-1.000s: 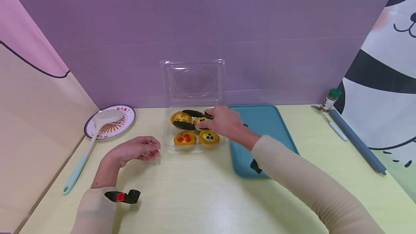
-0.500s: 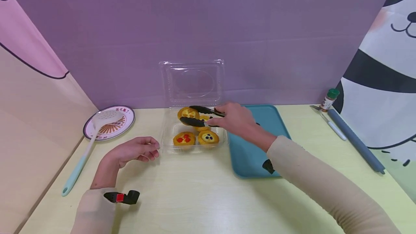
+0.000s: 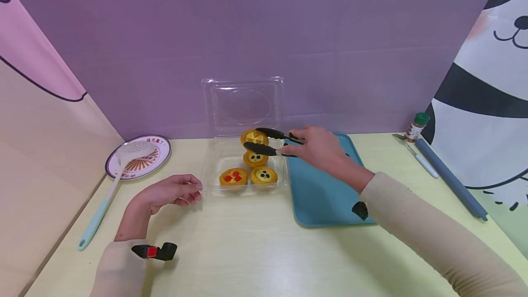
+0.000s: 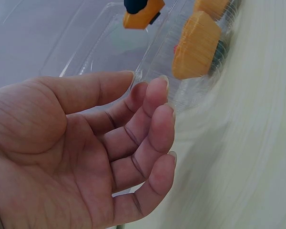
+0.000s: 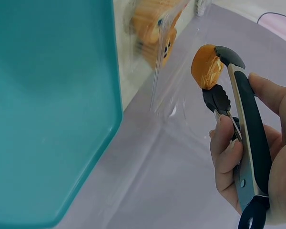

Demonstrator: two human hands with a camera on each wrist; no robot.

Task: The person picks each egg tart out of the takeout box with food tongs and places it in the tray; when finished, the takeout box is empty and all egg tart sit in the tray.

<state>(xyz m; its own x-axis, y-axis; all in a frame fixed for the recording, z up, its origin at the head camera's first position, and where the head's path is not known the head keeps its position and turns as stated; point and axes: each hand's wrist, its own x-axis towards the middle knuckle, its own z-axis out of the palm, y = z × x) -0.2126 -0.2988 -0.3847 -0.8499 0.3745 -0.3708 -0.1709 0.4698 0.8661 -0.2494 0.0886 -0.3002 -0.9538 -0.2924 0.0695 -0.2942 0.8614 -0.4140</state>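
Note:
My right hand grips black-tipped tongs, whose tips pinch an egg tart with a pale patterned top. That tart hangs above the back of an open clear plastic box. Inside the box sit a tart with red pieces and two tarts with dark berries, one at the front and one behind it. My left hand stays by the box's left front corner, fingers loosely bent and holding nothing; the left wrist view shows its palm.
A blue tray lies right of the box. At the left, a skimmer rests on a patterned plate. Far right are a green-capped jar, a white-handled knife and a grey-blue bar.
My right hand has moved right with the tongs, lifting the patterned tart from the box's back left to above its back right. The left hand has stayed in place.

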